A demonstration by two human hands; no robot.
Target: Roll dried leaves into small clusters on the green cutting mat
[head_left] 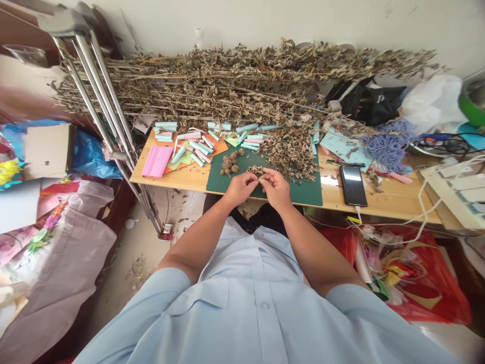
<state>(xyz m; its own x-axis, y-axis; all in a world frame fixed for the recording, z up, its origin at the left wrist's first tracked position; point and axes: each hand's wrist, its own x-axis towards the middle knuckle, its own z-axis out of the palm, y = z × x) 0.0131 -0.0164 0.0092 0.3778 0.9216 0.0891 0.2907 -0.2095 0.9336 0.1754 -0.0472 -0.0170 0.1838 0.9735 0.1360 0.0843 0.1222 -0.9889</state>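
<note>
Over the front edge of a green cutting mat [227, 183], my left hand [242, 187] and my right hand [275, 188] meet with fingertips pinched together. Between them is a bit of dried leaf [255, 171], partly covered by the fingers. Just beyond my left hand sits a small cluster of brown leaf balls [230, 163]. A heap of loose dried leaves [293, 151] covers the mat's right and back part, beyond my right hand. Rolled paper tubes [200, 147] in blue and pink lie to the left and behind the mat.
Long dried plant stalks [227, 81] fill the back of the wooden table [185, 180]. A phone [353, 185] on a cable, purple yarn [390, 146] and a power strip [454, 187] lie to the right. Metal crutches [102, 96] lean at the left. A red bag [428, 283] stands below.
</note>
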